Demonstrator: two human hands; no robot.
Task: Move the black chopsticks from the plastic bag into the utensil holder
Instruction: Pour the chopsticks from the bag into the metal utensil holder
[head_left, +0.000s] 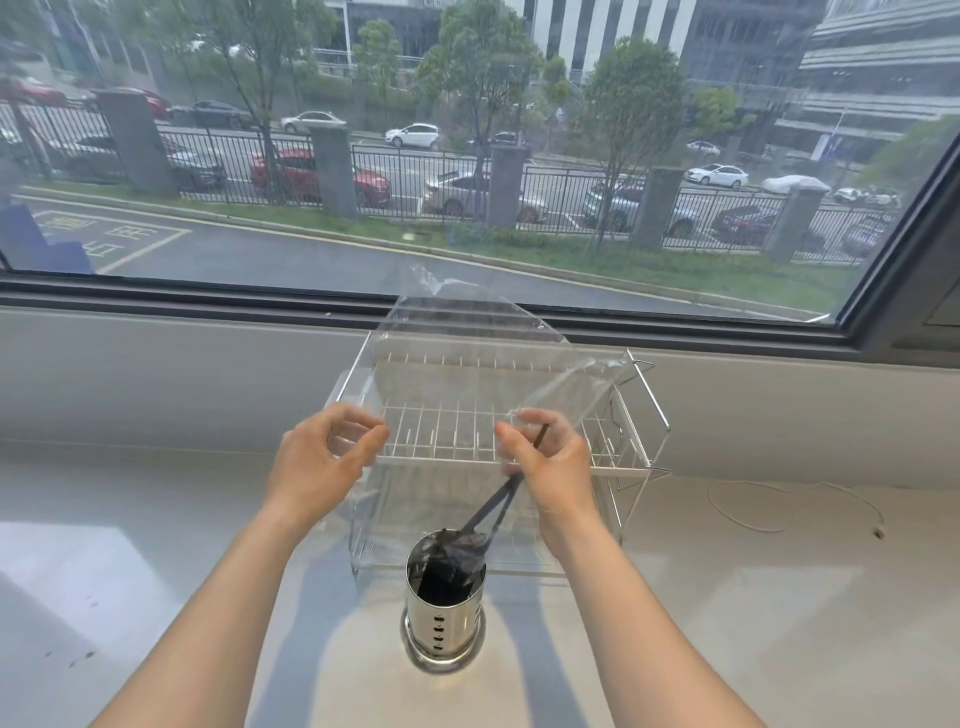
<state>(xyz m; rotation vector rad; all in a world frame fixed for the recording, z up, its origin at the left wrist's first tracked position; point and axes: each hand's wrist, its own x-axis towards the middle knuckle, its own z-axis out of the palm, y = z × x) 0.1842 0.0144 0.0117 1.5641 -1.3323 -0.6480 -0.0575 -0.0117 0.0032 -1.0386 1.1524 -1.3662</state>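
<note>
A shiny steel utensil holder (444, 616) with a row of holes stands on the counter in front of me. A clear plastic bag (457, 338) hangs stretched between my hands above it. My left hand (322, 460) pinches the bag's left edge. My right hand (550, 465) grips the bag's right side together with black chopsticks (498, 506). The chopsticks slant down to the left, and their lower ends sit inside the holder, where more dark sticks show.
A white two-tier wire dish rack (631, 457) stands behind the holder against the low wall under a large window. A thin white cable (753, 522) lies on the counter to the right. Small dark specks mark the counter at lower left.
</note>
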